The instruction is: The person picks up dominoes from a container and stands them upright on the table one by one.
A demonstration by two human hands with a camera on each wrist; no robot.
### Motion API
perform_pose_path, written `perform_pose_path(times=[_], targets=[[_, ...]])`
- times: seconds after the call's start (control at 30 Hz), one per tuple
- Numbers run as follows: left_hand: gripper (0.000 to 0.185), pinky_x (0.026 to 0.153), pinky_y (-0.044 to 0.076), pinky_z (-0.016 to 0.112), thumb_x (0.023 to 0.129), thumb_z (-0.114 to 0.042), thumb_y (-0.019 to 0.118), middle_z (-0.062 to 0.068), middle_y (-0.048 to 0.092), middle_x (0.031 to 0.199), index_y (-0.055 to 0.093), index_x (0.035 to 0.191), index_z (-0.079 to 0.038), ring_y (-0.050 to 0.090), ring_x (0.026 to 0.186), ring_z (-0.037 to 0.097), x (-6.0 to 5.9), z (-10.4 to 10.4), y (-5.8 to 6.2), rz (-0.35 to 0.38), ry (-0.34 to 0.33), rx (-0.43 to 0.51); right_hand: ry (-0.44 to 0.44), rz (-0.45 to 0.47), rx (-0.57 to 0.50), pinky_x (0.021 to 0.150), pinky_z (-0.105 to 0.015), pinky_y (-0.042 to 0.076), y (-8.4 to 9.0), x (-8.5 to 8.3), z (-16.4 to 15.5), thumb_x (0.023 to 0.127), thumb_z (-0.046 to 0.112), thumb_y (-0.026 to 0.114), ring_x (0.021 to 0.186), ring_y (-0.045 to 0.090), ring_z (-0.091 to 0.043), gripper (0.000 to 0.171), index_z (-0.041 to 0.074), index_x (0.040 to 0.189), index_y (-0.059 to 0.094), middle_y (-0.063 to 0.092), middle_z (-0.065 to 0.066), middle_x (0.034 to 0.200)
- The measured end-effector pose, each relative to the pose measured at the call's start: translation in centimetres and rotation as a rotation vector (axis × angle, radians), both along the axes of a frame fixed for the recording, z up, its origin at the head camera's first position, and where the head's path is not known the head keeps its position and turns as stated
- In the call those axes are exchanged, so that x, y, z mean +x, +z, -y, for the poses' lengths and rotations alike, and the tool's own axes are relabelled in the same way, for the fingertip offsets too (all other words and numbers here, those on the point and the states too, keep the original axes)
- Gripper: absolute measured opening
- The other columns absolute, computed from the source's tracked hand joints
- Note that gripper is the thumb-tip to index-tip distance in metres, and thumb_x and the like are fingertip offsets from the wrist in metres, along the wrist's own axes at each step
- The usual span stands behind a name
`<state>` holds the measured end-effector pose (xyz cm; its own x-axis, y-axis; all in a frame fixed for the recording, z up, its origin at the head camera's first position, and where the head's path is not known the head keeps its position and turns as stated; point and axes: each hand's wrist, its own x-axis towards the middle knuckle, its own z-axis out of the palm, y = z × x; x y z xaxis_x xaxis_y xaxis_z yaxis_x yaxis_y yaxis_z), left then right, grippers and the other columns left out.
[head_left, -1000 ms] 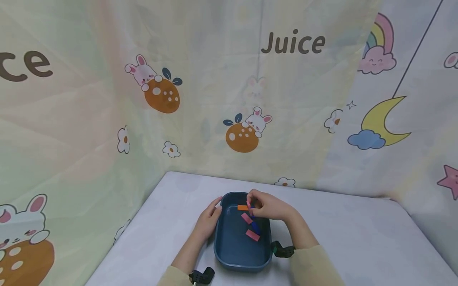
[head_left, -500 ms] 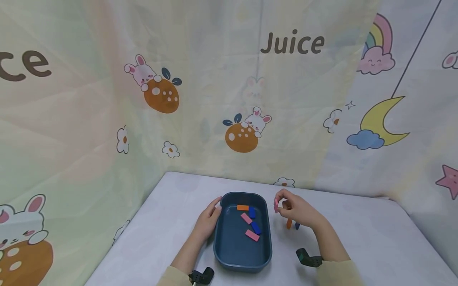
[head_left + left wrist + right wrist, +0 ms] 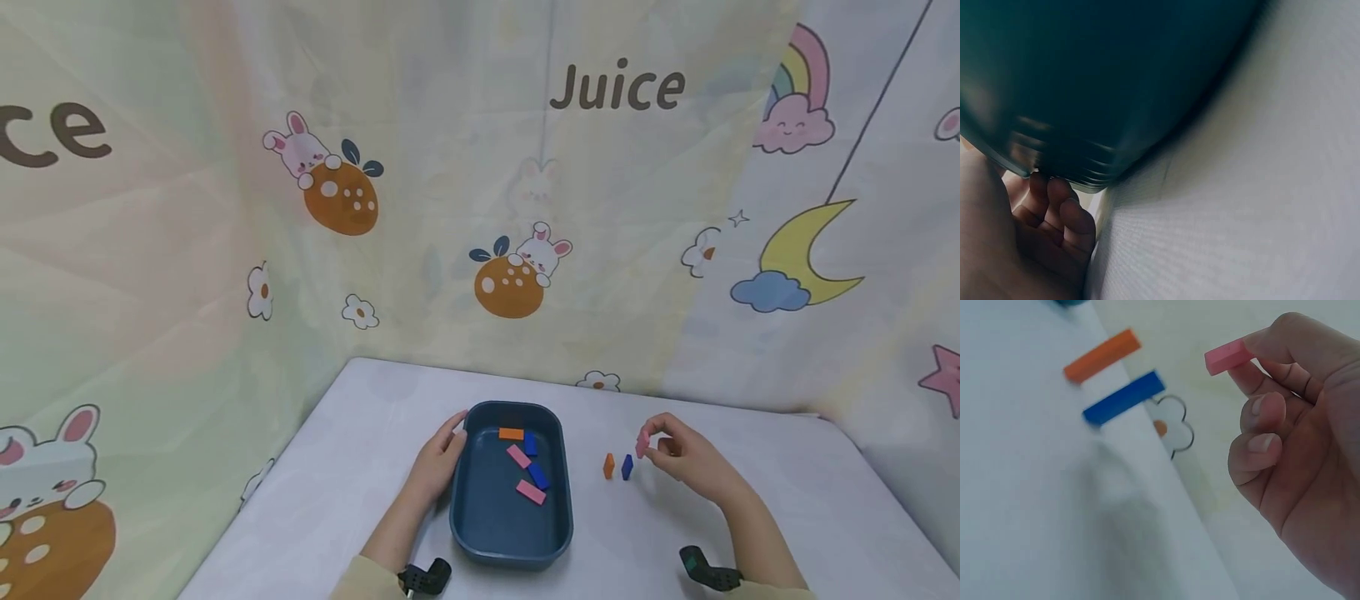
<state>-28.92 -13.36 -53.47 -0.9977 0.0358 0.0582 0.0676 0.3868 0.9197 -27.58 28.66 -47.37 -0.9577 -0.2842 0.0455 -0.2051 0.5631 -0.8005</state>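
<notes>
My right hand (image 3: 692, 457) pinches a pink block (image 3: 1230, 355) between thumb and fingertips, above the table at the right. Just left of it, an orange block (image 3: 609, 466) and a blue block (image 3: 627, 467) stand upright side by side, a small gap between them. My left hand (image 3: 433, 460) holds the left side of a dark blue plastic tray (image 3: 510, 546); in the left wrist view its curled fingers (image 3: 1075, 215) touch the tray's outer wall. Inside the tray lie an orange block (image 3: 512, 434), two blue blocks (image 3: 538, 476) and two pink blocks (image 3: 531, 492).
The white table (image 3: 397, 392) reaches back to a printed cloth backdrop (image 3: 420, 208) with cartoon rabbits and flowers. A black wrist device (image 3: 708, 569) sits on the right forearm, another wrist device (image 3: 425, 577) on the left.
The right hand has lifted a pink block out of the tray and carried it right, past the standing orange and blue blocks. The left hand has stayed at the tray.
</notes>
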Motion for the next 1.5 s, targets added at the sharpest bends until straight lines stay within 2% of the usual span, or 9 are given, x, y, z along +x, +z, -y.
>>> perform_pose_path(times=[0.17, 0.33, 0.43, 0.57, 0.77, 1.0, 1.17, 1.5], targets=[[0.042, 0.070, 0.041, 0.034, 0.103, -0.041, 0.047, 0.004, 0.057, 0.085, 0.048, 0.145, -0.035, 0.052, 0.075, 0.018, -0.1, 0.0, 0.1, -0.011, 0.003, -0.001, -0.065, 0.059, 0.058, 0.057, -0.027, 0.040, -1.6, -0.2, -1.4, 0.094, 0.016, 0.065, 0.062, 0.046, -0.014, 0.025, 0.014, 0.116, 0.054, 0.056, -0.013, 0.087], [0.042, 0.074, 0.040, 0.035, 0.103, -0.043, 0.046, 0.003, 0.057, 0.086, 0.047, 0.145, -0.037, 0.052, 0.078, 0.018, 0.1, 0.0, 0.2, -0.002, 0.007, -0.012, -0.066, 0.089, 0.099, 0.062, -0.027, 0.041, -4.1, -1.1, -2.3, 0.093, 0.013, 0.063, 0.069, 0.050, -0.015, 0.023, 0.017, 0.114, 0.055, 0.055, -0.007, 0.090], [0.043, 0.074, 0.040, 0.035, 0.103, -0.045, 0.046, 0.003, 0.058, 0.087, 0.047, 0.145, -0.038, 0.053, 0.079, 0.018, 0.1, -0.1, 0.1, 0.007, 0.010, -0.013, -0.059, 0.100, 0.095, 0.061, -0.027, 0.041, -4.7, -1.1, -2.3, 0.092, 0.012, 0.063, 0.067, 0.050, -0.014, 0.023, 0.016, 0.114, 0.056, 0.055, -0.007, 0.089], [0.043, 0.074, 0.041, 0.034, 0.102, -0.046, 0.046, 0.004, 0.059, 0.089, 0.047, 0.145, -0.038, 0.053, 0.080, 0.018, 0.0, -0.1, 0.0, 0.014, 0.013, -0.013, -0.074, 0.114, 0.081, 0.059, -0.027, 0.041, -4.9, -1.0, -2.2, 0.092, 0.011, 0.064, 0.064, 0.048, -0.015, 0.025, 0.014, 0.115, 0.055, 0.052, -0.007, 0.083], [0.043, 0.074, 0.041, 0.035, 0.102, -0.047, 0.046, 0.004, 0.060, 0.089, 0.047, 0.145, -0.038, 0.053, 0.080, 0.018, 0.0, -0.1, -0.1, 0.006, 0.011, -0.023, -0.078, 0.111, 0.095, 0.059, -0.026, 0.041, -5.2, -1.0, -2.2, 0.091, 0.010, 0.065, 0.066, 0.048, -0.015, 0.026, 0.013, 0.115, 0.056, 0.053, -0.007, 0.088], [0.042, 0.071, 0.041, 0.034, 0.103, -0.041, 0.047, 0.003, 0.058, 0.086, 0.048, 0.145, -0.036, 0.053, 0.076, 0.018, 0.0, -0.1, -0.1, -0.006, 0.009, -0.013, -0.084, 0.142, 0.114, 0.059, -0.027, 0.040, -5.0, -0.8, -2.0, 0.090, 0.012, 0.066, 0.068, 0.047, -0.017, 0.027, 0.014, 0.115, 0.055, 0.050, -0.006, 0.082], [0.042, 0.070, 0.040, 0.033, 0.103, -0.042, 0.047, 0.003, 0.057, 0.085, 0.048, 0.145, -0.035, 0.052, 0.075, 0.018, 0.0, -0.1, 0.0, -0.010, 0.005, -0.011, -0.093, 0.147, 0.118, 0.059, -0.026, 0.041, -5.0, -1.0, -2.1, 0.090, 0.012, 0.066, 0.070, 0.047, -0.016, 0.029, 0.013, 0.117, 0.054, 0.050, -0.006, 0.085], [0.044, 0.074, 0.041, 0.035, 0.102, -0.047, 0.046, 0.003, 0.060, 0.088, 0.047, 0.145, -0.038, 0.054, 0.081, 0.018, 0.0, -0.1, -0.2, 0.004, 0.014, -0.022, -0.073, 0.165, 0.065, 0.059, -0.027, 0.041, -4.8, -0.7, -2.5, 0.090, 0.017, 0.069, 0.064, 0.048, -0.014, 0.038, 0.012, 0.123, 0.049, 0.052, -0.007, 0.083]])
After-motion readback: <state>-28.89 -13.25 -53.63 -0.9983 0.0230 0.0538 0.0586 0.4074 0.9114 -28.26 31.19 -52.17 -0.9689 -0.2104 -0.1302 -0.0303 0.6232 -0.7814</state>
